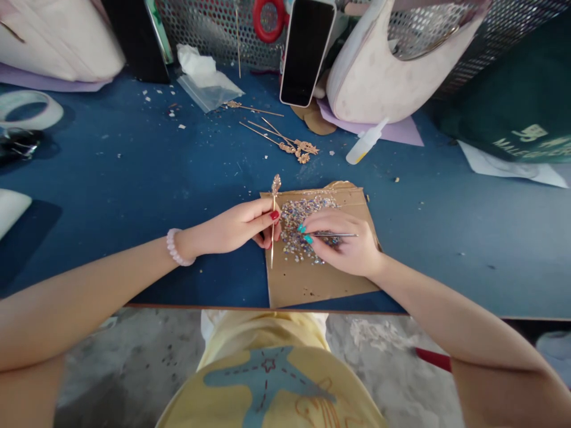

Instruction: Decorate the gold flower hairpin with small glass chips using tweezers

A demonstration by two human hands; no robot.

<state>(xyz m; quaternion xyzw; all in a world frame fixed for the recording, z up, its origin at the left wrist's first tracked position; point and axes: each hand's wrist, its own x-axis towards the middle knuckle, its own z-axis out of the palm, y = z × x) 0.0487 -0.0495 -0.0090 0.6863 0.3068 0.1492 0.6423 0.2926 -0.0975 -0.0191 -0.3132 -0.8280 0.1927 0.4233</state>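
Note:
My left hand (241,227) pinches a gold hair stick (273,220) upright along the left edge of a brown cardboard sheet (312,282), its ornate head pointing away from me. My right hand (345,241) is closed round a thin metal tool (334,235), whose tip points left into a pile of small shiny rhinestones (303,217) spread on the cardboard. The two hands are almost touching over the pile.
Several more gold hair sticks (285,141) lie farther back on the blue table (134,178). A glue bottle (366,142), a propped phone (307,50), a clear plastic bag (207,86), a tape roll (27,110) and a mesh basket (214,30) stand around them.

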